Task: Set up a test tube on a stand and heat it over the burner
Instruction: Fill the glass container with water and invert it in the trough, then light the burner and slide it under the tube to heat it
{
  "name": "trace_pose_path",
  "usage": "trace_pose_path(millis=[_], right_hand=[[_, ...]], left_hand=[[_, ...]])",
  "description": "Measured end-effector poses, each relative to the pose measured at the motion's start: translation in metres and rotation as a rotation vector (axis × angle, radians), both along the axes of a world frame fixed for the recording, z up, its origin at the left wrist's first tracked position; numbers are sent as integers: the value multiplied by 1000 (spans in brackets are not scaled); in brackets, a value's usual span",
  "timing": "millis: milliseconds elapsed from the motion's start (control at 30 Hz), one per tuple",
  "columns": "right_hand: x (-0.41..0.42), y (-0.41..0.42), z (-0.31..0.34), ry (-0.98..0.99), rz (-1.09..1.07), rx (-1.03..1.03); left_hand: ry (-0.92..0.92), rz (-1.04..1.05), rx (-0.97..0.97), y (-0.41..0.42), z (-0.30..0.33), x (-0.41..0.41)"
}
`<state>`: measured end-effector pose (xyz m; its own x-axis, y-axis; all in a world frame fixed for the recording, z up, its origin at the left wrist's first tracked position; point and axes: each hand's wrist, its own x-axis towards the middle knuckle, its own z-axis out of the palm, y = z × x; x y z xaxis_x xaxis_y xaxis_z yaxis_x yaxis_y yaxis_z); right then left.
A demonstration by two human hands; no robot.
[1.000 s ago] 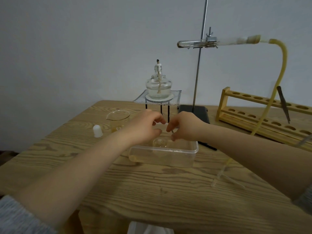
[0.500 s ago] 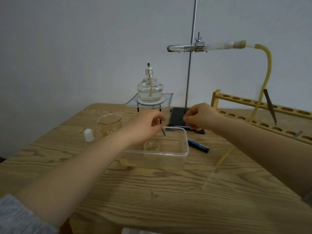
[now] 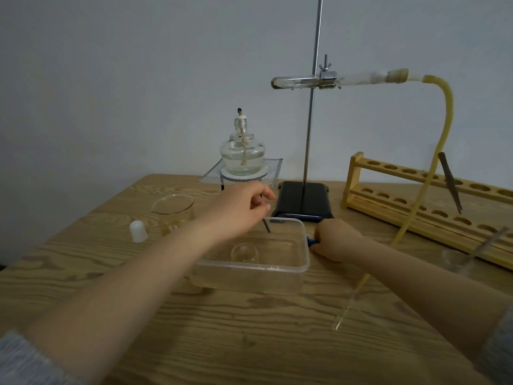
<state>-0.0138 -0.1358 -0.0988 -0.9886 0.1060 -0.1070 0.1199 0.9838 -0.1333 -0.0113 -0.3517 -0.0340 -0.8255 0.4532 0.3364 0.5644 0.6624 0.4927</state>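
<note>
Glass test tube (image 3: 299, 81) clamped horizontally; right hand (image 3: 333, 240) grips blue pen (image 3: 311, 240).

My right hand (image 3: 331, 240) covers most of a blue object (image 3: 311, 240), so I cannot tell what it is. A thin dark stick (image 3: 267, 225) runs up into my left hand (image 3: 244, 202), its top hidden. The test tube rack (image 3: 416, 201) is cut off at the right edge.

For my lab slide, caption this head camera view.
Test tube clamped level on the stand, unlit burner nearby; right hand grasps a blue pen beside the plastic tub.
</note>
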Motion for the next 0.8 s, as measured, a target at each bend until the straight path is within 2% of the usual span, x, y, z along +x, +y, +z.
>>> trace_pose_path(millis=[133, 367, 500, 800], right_hand=[[-3, -1, 3, 0, -10, -38], [6, 0, 20, 143, -29, -276], [21, -3, 40, 176, -42, -581], [39, -12, 78, 241, -47, -909]], left_hand=[[-1, -6, 6, -1, -1, -2], [0, -3, 35, -4, 0, -1], [14, 12, 34, -7, 3, 1], [39, 22, 51, -16, 21, 16]])
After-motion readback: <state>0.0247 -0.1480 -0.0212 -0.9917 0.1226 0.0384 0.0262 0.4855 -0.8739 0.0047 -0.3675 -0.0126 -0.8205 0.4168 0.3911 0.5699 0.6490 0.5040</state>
